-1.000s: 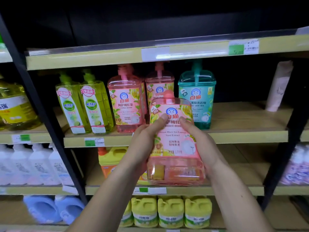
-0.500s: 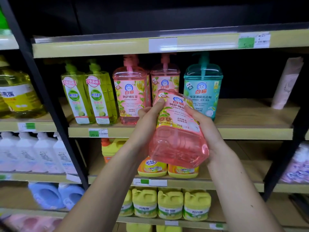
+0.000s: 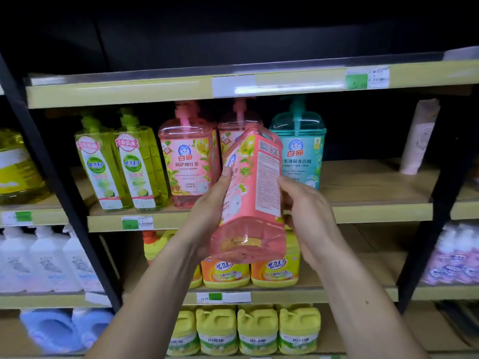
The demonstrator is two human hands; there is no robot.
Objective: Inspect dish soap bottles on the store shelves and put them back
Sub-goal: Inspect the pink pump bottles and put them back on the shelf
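The shelves (image 3: pixel 375 211), tan boards on black uprights with pale yellow price rails, sit lower in view than half a second ago, and the pink soap bottle (image 3: pixel 251 193) held in front of them has turned: its picture label now faces left and the printed back label with small codes faces the camera, where before the front was shown. It is tilted, its clear squared base toward the camera and its top leaning away toward the middle shelf, and pink liquid fills its lower part. The left hand (image 3: pixel 207 211) holds the bottle's left side, fingers curled round it with the thumb (image 3: pixel 226 174) pressed on the label; the right hand (image 3: pixel 308 211) cups the right side, fingers (image 3: pixel 287 181) bent against the back label. Behind, on the middle shelf, stand two matching pink pump bottles (image 3: pixel 188 156), a teal pump bottle (image 3: pixel 302 151) and two tall slim green bottles (image 3: pixel 121 164), all clear plastic with glossy labels. One shelf down are squat orange and yellow jugs (image 3: pixel 274 273), and on the lowest shelf a row of yellow jugs (image 3: pixel 256 330) with moulded handles. White bottles (image 3: pixel 39 260) fill the left bay.
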